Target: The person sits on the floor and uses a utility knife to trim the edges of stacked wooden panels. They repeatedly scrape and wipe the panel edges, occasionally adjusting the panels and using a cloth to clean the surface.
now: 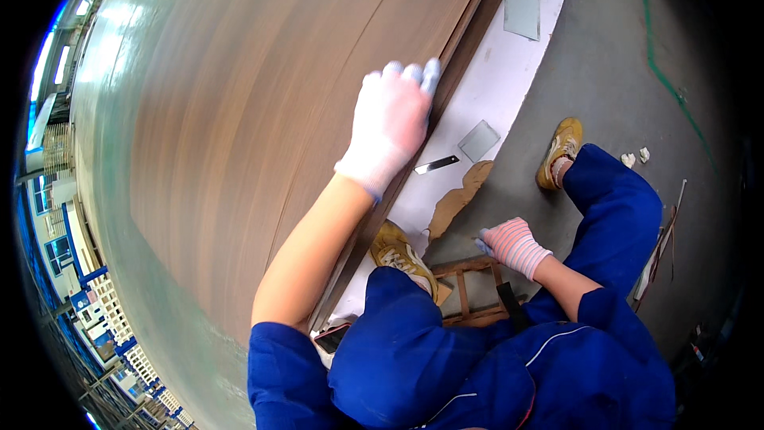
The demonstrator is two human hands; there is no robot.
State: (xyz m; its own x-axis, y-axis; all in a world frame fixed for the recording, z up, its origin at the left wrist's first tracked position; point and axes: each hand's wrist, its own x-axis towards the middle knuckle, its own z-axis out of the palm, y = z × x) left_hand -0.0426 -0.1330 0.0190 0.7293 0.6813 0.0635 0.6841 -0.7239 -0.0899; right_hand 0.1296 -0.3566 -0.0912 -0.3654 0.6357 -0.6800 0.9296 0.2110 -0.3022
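Observation:
A large brown wood-grain panel slants across the view. My left hand, in a pale knit glove with bluish fingers, lies over its right-hand edge. Its fingers are bent and closed, and what they grip, if anything, is hidden. Lower right, away from the panel, my right hand, in a striped glove, is closed near my knees. Whatever might be inside its fingers does not show. A dark flat blade-like piece lies between the panel edge and a square of clear glass-like sheet.
White sheeting runs beside the panel, with another clear pane on it. Torn brown cardboard and a wooden frame lie near my feet. White scraps and thin strips are on the grey floor.

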